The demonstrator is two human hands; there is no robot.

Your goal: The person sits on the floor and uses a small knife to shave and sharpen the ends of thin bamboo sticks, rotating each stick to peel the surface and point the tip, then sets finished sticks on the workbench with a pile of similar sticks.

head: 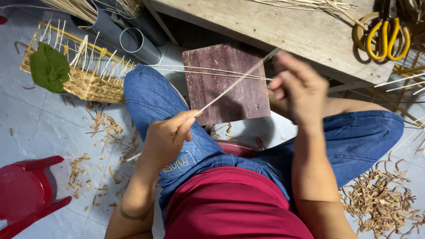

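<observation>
A thin pale reed strip (232, 85) runs slantwise between my two hands. My left hand (166, 138) pinches its lower end above my left thigh. My right hand (297, 88) is closed around its upper end, a little blurred, over a dark reddish wooden block (221, 75). Two more long thin strips (212, 71) lie across the block and reach towards my right hand. I sit in blue jeans and a red top.
A half-woven basket (88, 82) with upright stakes and a green leaf (48, 66) lies at the left. Grey pipes (137, 42) stand behind it. A wooden bench (283, 26) carries yellow-handled scissors (385, 37). A red stool (24, 192) sits lower left. Shavings (380, 203) litter the tiled floor.
</observation>
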